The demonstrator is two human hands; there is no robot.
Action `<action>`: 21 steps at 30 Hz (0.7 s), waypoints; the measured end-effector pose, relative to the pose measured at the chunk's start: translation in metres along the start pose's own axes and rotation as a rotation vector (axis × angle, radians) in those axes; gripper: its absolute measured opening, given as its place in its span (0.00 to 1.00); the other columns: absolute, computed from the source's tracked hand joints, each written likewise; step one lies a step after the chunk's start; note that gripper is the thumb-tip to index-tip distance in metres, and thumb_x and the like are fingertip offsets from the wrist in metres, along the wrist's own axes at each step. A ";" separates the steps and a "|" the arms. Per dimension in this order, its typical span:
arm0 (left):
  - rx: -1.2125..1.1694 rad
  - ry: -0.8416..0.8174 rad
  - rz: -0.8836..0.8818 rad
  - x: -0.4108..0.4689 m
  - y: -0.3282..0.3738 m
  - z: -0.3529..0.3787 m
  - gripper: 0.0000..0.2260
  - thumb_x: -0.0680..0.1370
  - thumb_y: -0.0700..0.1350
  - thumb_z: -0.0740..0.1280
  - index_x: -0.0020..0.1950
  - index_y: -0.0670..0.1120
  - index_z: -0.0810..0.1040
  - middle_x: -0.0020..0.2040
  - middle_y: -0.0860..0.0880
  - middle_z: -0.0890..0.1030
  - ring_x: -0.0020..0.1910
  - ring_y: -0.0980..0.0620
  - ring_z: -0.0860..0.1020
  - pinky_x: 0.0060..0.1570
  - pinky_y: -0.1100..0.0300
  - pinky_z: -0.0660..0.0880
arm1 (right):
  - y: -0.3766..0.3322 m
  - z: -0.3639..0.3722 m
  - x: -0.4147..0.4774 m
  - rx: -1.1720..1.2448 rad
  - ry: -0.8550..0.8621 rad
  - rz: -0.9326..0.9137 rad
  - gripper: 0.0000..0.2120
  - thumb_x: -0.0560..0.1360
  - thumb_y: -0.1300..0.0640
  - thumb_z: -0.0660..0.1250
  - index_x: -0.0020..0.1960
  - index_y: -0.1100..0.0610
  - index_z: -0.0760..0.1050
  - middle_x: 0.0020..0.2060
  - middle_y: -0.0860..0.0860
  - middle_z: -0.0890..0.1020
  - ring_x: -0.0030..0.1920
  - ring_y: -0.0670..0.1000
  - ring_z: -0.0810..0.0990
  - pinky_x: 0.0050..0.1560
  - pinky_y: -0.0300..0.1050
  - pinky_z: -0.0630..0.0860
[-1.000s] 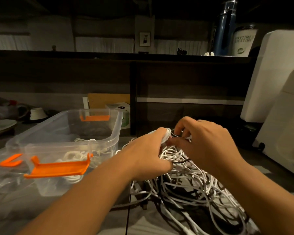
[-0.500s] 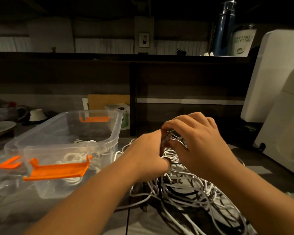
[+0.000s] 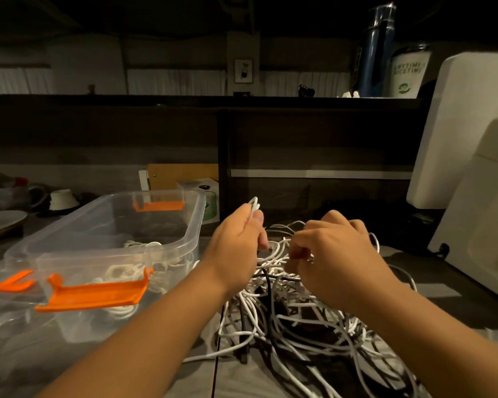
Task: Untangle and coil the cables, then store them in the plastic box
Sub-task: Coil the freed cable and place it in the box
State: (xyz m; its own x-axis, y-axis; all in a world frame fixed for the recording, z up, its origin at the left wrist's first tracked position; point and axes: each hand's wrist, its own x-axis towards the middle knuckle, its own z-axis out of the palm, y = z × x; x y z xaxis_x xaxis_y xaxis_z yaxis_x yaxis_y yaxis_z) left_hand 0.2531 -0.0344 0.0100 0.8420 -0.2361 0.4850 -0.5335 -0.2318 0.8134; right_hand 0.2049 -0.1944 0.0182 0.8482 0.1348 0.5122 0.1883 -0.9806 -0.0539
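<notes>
Cable (image 3: 254,204) is pinched by left hand (image 3: 236,245), tangle (image 3: 299,314) strand clenched by right hand (image 3: 334,254); tangle lies below grips, box (image 3: 197,216) leftward.

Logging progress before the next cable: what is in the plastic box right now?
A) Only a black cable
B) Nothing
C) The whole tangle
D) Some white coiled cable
D: white cable coils show through the clear wall of the plastic box, while the tangled pile lies outside it.
</notes>
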 end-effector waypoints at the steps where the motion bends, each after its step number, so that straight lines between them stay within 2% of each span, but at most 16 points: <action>1: -0.035 0.017 0.010 0.001 -0.001 0.000 0.18 0.86 0.48 0.54 0.41 0.40 0.70 0.35 0.46 0.71 0.34 0.51 0.69 0.38 0.54 0.68 | 0.001 0.001 0.000 -0.019 -0.004 0.015 0.07 0.79 0.43 0.66 0.51 0.44 0.80 0.48 0.38 0.77 0.59 0.46 0.65 0.56 0.46 0.57; 4: -0.067 0.032 0.022 0.001 0.002 0.001 0.16 0.86 0.48 0.54 0.40 0.45 0.67 0.33 0.51 0.66 0.30 0.56 0.63 0.31 0.61 0.63 | 0.002 0.000 0.000 -0.047 0.022 0.032 0.06 0.79 0.43 0.67 0.50 0.43 0.80 0.48 0.37 0.78 0.60 0.44 0.65 0.56 0.45 0.54; 6: -0.036 0.028 0.044 0.000 0.003 0.002 0.17 0.86 0.48 0.54 0.41 0.42 0.67 0.33 0.51 0.65 0.29 0.56 0.62 0.31 0.61 0.64 | 0.002 0.000 0.001 -0.034 0.027 0.039 0.05 0.79 0.44 0.67 0.49 0.43 0.79 0.44 0.38 0.79 0.57 0.44 0.68 0.56 0.45 0.55; 8: 0.003 0.006 0.059 0.000 0.000 0.002 0.17 0.86 0.48 0.54 0.43 0.38 0.66 0.34 0.49 0.66 0.30 0.55 0.63 0.32 0.58 0.64 | 0.003 0.002 0.002 -0.001 0.052 0.056 0.05 0.80 0.43 0.66 0.47 0.43 0.77 0.39 0.38 0.79 0.53 0.44 0.73 0.56 0.46 0.61; 10: 0.042 -0.025 0.058 0.000 -0.002 0.001 0.16 0.86 0.48 0.54 0.44 0.40 0.67 0.33 0.49 0.66 0.29 0.56 0.62 0.31 0.59 0.62 | 0.005 0.003 0.004 0.093 0.090 0.092 0.07 0.79 0.43 0.68 0.45 0.44 0.78 0.35 0.38 0.79 0.47 0.44 0.78 0.54 0.48 0.72; 12: 0.072 -0.030 0.050 -0.001 -0.002 0.001 0.16 0.87 0.49 0.54 0.43 0.43 0.67 0.33 0.51 0.67 0.29 0.57 0.63 0.30 0.60 0.62 | 0.005 0.001 0.004 0.309 0.116 0.163 0.09 0.76 0.43 0.71 0.42 0.46 0.79 0.33 0.40 0.81 0.40 0.43 0.80 0.45 0.51 0.79; 14: 0.093 -0.022 0.045 -0.001 -0.002 0.001 0.16 0.86 0.50 0.54 0.43 0.43 0.68 0.33 0.51 0.67 0.29 0.56 0.63 0.31 0.61 0.63 | 0.003 -0.002 0.004 0.482 0.145 0.217 0.09 0.75 0.43 0.73 0.41 0.47 0.79 0.32 0.43 0.82 0.35 0.44 0.81 0.40 0.53 0.81; 18: 0.093 -0.040 -0.001 0.002 -0.007 -0.001 0.17 0.86 0.52 0.54 0.42 0.45 0.70 0.32 0.51 0.69 0.31 0.53 0.65 0.37 0.49 0.65 | 0.004 -0.002 0.006 0.635 0.229 0.273 0.09 0.76 0.46 0.72 0.40 0.48 0.80 0.31 0.46 0.83 0.32 0.46 0.81 0.39 0.57 0.81; 20: 0.056 -0.044 -0.048 0.003 -0.008 -0.002 0.18 0.86 0.54 0.54 0.42 0.47 0.73 0.30 0.54 0.69 0.31 0.53 0.66 0.39 0.45 0.67 | 0.010 -0.001 0.006 0.603 0.300 0.279 0.09 0.76 0.44 0.71 0.41 0.47 0.79 0.31 0.45 0.82 0.36 0.47 0.82 0.44 0.60 0.81; 21: 0.015 -0.053 -0.070 0.004 -0.008 -0.002 0.18 0.86 0.55 0.55 0.43 0.48 0.75 0.29 0.55 0.69 0.31 0.53 0.67 0.41 0.44 0.70 | 0.014 0.000 0.006 0.502 0.337 0.269 0.08 0.76 0.43 0.71 0.42 0.46 0.79 0.31 0.43 0.81 0.41 0.48 0.81 0.48 0.60 0.79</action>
State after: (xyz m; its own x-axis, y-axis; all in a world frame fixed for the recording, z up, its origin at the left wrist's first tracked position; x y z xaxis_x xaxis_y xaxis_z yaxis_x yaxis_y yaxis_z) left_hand 0.2606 -0.0318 0.0055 0.8722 -0.2686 0.4087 -0.4746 -0.2633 0.8399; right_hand 0.2129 -0.2070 0.0203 0.7119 -0.2372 0.6610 0.2688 -0.7775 -0.5685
